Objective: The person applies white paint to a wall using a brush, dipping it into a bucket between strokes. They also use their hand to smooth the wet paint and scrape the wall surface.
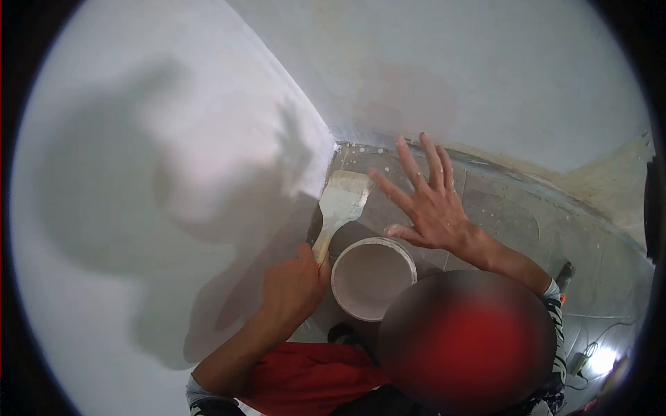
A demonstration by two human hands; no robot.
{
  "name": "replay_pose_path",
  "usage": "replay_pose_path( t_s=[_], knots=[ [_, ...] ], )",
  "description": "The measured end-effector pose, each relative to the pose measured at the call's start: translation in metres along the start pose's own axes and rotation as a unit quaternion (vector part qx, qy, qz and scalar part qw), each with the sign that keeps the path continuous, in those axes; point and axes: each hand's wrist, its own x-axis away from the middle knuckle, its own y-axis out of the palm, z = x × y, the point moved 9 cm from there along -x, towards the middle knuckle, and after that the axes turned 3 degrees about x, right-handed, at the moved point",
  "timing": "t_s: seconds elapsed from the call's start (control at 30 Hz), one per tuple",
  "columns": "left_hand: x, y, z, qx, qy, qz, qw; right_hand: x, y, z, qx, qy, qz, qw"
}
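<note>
My left hand [295,288] grips the wooden handle of a wide flat paintbrush [341,201]. The brush's pale bristles rest against the bottom of the white wall [173,139], close to the corner where it meets the floor. My right hand [430,204] is held up with its fingers spread wide and holds nothing. It hovers just beyond a round white bucket [372,277] of pale paint, which stands on the floor between my two arms.
A second wall [451,69], patchy and off-white, meets the first at the corner. The grey floor [541,222] is speckled with paint. Red clothing [305,378] shows at the bottom, and a cable and a small bright object [596,357] lie at the lower right.
</note>
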Motion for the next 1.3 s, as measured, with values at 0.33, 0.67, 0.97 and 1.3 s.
replay_pose_path(
  t_s=[0.33, 0.67, 0.97, 1.3],
  knots=[
    [0.008, -0.003, 0.004, -0.049, 0.011, 0.026, 0.998, 0.007, 0.011, -0.001, 0.006, -0.048, 0.002, 0.999],
    [0.010, 0.001, 0.015, -0.075, 0.025, 0.014, 0.997, 0.007, 0.004, 0.001, -0.172, -0.025, -0.051, 0.983],
    [0.016, -0.003, 0.041, 0.060, 0.096, -0.035, 0.993, 0.054, 0.001, 0.053, -0.849, 0.158, -0.103, 0.494],
    [-0.058, 0.024, 0.036, 0.141, 0.117, -0.048, 0.982, 0.277, -0.107, 0.268, -0.343, 0.509, 0.205, 0.763]
  ],
)
